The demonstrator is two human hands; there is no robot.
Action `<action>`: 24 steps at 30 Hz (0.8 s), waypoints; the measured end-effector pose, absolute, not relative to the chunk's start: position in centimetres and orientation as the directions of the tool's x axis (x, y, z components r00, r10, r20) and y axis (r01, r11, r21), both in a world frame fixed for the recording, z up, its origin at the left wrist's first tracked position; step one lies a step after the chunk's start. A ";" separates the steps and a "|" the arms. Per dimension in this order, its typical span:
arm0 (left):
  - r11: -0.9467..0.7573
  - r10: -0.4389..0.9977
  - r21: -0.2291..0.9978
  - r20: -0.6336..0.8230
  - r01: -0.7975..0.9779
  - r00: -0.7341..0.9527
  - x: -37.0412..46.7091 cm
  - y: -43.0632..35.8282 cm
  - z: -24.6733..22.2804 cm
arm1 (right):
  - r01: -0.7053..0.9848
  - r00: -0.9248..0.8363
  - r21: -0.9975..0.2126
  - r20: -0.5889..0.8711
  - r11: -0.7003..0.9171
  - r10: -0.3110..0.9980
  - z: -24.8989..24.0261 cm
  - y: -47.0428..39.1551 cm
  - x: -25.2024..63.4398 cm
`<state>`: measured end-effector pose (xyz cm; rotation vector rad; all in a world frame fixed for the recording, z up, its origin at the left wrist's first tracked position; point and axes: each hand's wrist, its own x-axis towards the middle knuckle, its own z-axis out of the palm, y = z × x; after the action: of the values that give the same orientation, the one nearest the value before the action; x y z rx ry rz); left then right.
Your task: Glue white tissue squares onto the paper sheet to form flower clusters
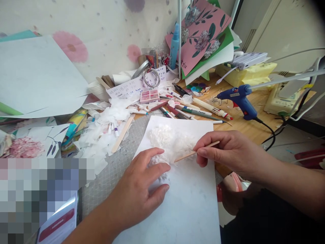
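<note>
**Thin Stick Met White Ruffles at a Crowded Craft Table**

The thumb and fingers of the right hand (228, 152) pinched a thin wooden stick (185, 155), its tip angled toward eight o'clock at the lower edge of the white ruffled clusters (162, 137). The left hand (138, 193), at seven o'clock, curved beside them with its fingers apart; whether its fingertips pressed down could not be told. The clusters lay on the upper part of a white sheet (188, 206).

The ruffles looked feather-light, soft and easily crushed or torn, likely best taken low at the base with a loose pinch. The stick appeared light, stiff and dry, with little slip, but slender enough to snap; mid-shaft seemed a sound grip. The sheet, smooth and flexible, looked best steadied by its bare edges.

Farther out from the clusters, torn white tissue (93, 139) lay at nine o'clock, a flat wooden stick (123, 134) between nine and ten, scattered markers (198, 110) at one, and a blue glue gun (240, 100) at two.
</note>
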<state>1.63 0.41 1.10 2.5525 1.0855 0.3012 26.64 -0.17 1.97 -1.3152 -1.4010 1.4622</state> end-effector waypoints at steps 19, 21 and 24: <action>-0.608 0.768 0.406 0.085 0.682 0.635 1.8 0.5 0.6 | 0.539 -0.383 -0.787 0.089 0.300 0.920 2.9 0.4 24.7; -0.606 0.769 0.421 0.093 0.675 0.633 1.8 0.6 0.6 | 0.586 -0.367 -0.748 0.098 0.312 0.925 3.0 0.4 24.4; -0.601 0.775 0.433 0.108 0.672 0.623 1.7 0.6 0.5 | 0.629 -0.303 -0.733 0.077 0.260 0.950 2.9 0.3 24.1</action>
<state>1.74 0.60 0.48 2.4977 1.1585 0.4064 24.12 0.26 2.94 -1.4252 -2.0213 0.8182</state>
